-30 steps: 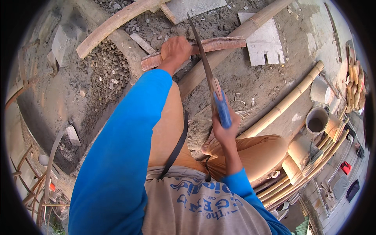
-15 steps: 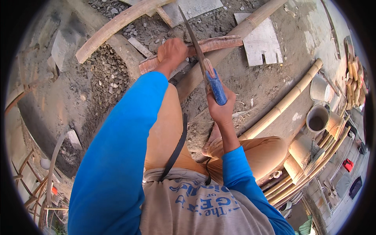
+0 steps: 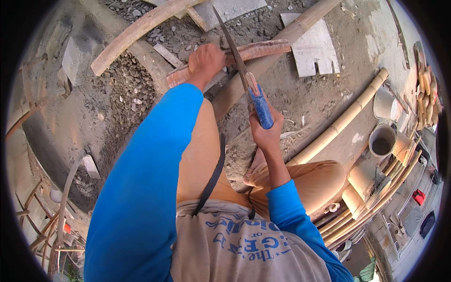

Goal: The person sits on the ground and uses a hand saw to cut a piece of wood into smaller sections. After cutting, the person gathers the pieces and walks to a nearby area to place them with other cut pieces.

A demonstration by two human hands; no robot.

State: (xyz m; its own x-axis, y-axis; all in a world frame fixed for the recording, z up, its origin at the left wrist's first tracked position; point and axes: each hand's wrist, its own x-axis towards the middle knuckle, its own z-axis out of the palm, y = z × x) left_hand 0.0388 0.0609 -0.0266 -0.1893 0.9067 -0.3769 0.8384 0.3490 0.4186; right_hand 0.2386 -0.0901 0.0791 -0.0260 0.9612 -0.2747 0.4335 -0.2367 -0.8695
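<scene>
A reddish-brown length of wood (image 3: 256, 50) lies across a thick bamboo pole (image 3: 300, 29) on the ground in front of me. My left hand (image 3: 206, 61) is closed around the wood, left of the saw. In my right hand (image 3: 268, 129) is the blue handle of a handsaw (image 3: 233, 47), its long blade pointing away from me. The blade crosses the wood close to its middle, right beside my left fist. How deep the teeth sit in the wood I cannot tell.
A curved timber (image 3: 136, 35) lies at the far left over gravel (image 3: 134, 89). Notched grey board (image 3: 314, 47) rests beneath the pole on the right. Nearer me on the right are another bamboo pole (image 3: 338, 123), buckets (image 3: 381, 140) and stacked bamboo (image 3: 390, 183).
Both hands keep their grips. The saw has shifted only very slightly, its handle a touch nearer to me, while the wood stays in about the same place.
</scene>
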